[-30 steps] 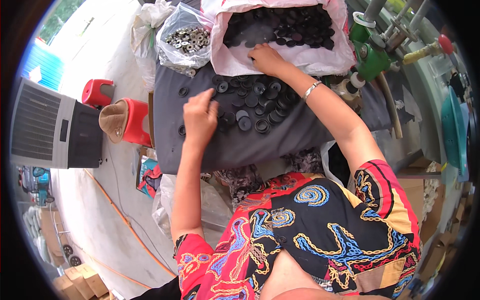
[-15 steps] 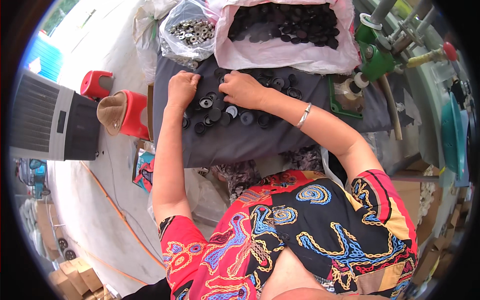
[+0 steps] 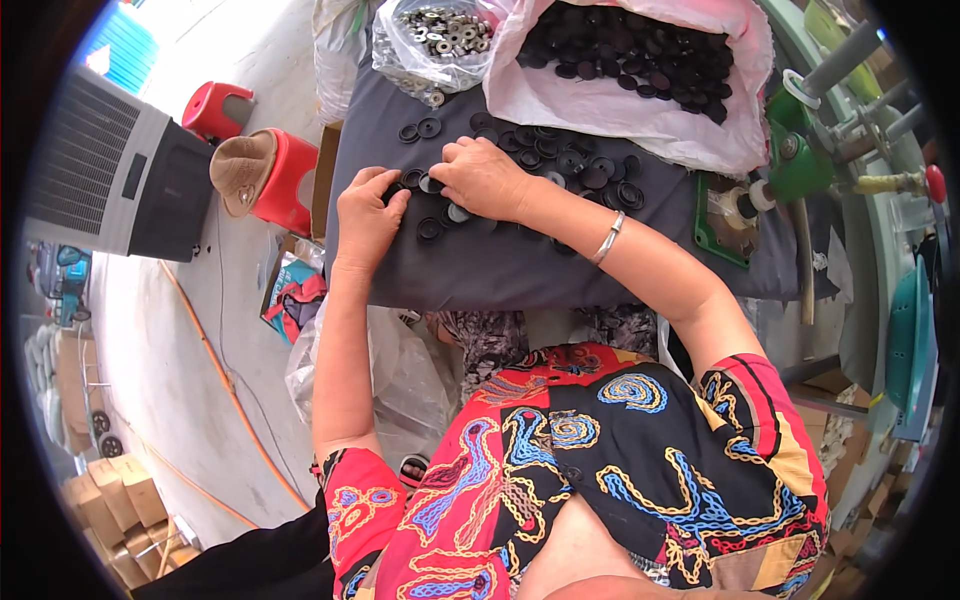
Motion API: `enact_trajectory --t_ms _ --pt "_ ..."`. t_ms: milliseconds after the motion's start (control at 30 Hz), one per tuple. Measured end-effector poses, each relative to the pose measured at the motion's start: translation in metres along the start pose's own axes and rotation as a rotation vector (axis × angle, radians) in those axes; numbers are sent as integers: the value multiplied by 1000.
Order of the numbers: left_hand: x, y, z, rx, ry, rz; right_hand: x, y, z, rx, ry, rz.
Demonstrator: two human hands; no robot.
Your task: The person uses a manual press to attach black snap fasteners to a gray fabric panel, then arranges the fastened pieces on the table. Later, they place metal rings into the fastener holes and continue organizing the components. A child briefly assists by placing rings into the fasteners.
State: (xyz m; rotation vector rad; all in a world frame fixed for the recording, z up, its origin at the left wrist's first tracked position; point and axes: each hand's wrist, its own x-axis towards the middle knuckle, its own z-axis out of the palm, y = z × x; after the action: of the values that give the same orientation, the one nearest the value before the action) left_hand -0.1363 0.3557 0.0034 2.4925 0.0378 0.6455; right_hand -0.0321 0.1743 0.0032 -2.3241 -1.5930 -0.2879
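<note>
Many round black plastic caps lie scattered over a dark grey cloth on the table in front of me. At the left of the scatter, my left hand has its thumb and fingers curled round a black cap. My right hand, reaching in from the right with a silver bracelet on the wrist, is bent closed with its fingertips at another cap; its palm side is hidden. A paler grey disc shows just below that hand.
A clear bag of small metal rings and a white-pink sack of black caps stand at the back. To the right is a green hand press with a red knob. Red stools and a grey air cooler stand left.
The view has shifted, so the table sits further right. Both hands have moved nearer me and leftward over the cloth. Two caps at the back left of the cloth are now uncovered.
</note>
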Motion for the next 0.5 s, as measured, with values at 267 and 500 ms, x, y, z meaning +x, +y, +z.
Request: enact_trajectory --t_ms 267,500 --pt "9 -24 -17 -740 -44 -424 23 5 -19 299 47 134" --pt "26 -47 1 -424 4 -228 54 13 -6 80 -206 214"
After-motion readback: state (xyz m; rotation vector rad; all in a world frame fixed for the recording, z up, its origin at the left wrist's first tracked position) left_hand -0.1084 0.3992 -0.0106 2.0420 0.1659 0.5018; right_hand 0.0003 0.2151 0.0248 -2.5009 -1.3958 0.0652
